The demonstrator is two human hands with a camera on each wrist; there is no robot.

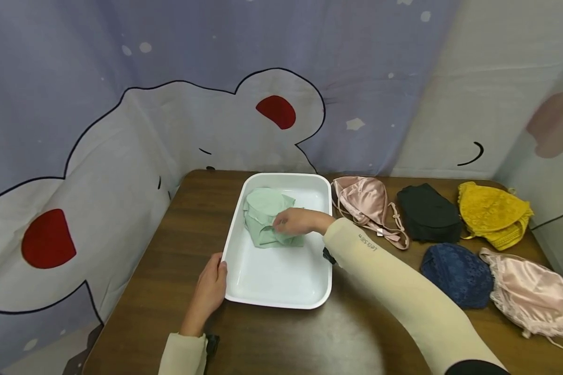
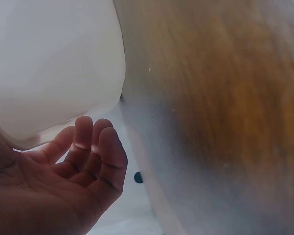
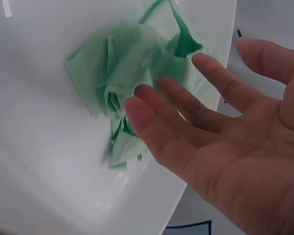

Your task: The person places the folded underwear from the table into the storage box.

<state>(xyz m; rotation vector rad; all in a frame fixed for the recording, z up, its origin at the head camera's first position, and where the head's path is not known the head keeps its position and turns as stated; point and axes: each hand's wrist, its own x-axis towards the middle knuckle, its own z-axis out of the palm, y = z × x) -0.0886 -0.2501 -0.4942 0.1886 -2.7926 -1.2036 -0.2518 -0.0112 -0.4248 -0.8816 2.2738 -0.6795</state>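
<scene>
A pale green bra (image 1: 264, 204), loosely folded with a rounded cup on top, lies in a white tray (image 1: 281, 281). My right hand (image 1: 300, 221) is over its near right part. In the right wrist view, the relaxed fingers of my right hand (image 3: 210, 122) spread beside the crumpled green cloth (image 3: 132, 68), thumb apart from it. At the tray's left side, my left hand (image 1: 211, 284) grips the wall near the front corner. The left wrist view shows the curled fingers of my left hand (image 2: 88, 161) by the tray's outer wall (image 2: 59, 63).
Right of the tray, a pink satin bra (image 1: 363, 200), a black bra (image 1: 429, 212) and a yellow lace bra (image 1: 492, 211) lie along the back of the brown table (image 1: 169, 291). Nearer are a navy bra (image 1: 457, 276) and a lace-trimmed pink one (image 1: 535, 294). A patterned curtain (image 1: 192, 120) hangs behind.
</scene>
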